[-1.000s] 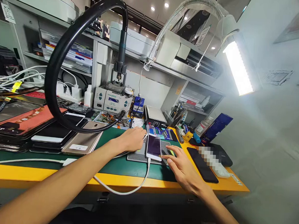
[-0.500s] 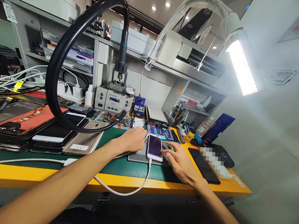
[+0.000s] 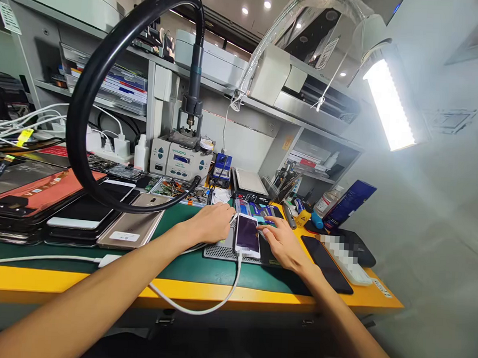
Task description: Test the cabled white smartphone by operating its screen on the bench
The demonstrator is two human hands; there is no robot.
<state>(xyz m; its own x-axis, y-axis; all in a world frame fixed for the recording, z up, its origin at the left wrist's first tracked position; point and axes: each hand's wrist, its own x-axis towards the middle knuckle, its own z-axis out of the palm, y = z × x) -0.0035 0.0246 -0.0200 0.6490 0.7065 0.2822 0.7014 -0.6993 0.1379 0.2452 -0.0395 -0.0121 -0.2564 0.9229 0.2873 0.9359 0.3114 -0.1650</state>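
A white-framed smartphone (image 3: 248, 236) with a dark screen lies on a grey perforated mat (image 3: 219, 251). A white charging cable (image 3: 233, 285) is plugged into its near end and loops over the table's front edge. At the phone's left, my left hand (image 3: 217, 223) is closed, with a small white bit showing at its fingertips; what it grips is mostly hidden. My right hand (image 3: 280, 241) comes from the right with fingers stretched out, holding nothing. Its fingertips are at the screen's right edge; whether they touch it I cannot tell.
Stacked phones (image 3: 81, 211) fill the left side, below a black hose (image 3: 77, 101) curving from a hot-air station (image 3: 179, 159). A dark phone (image 3: 326, 264) lies at right, near a bottle (image 3: 327, 201). A lit lamp (image 3: 390, 104) hangs above right.
My right hand has moved slightly up and away from me along the phone's right edge. My left hand stays beside the phone. The view has shifted a little.
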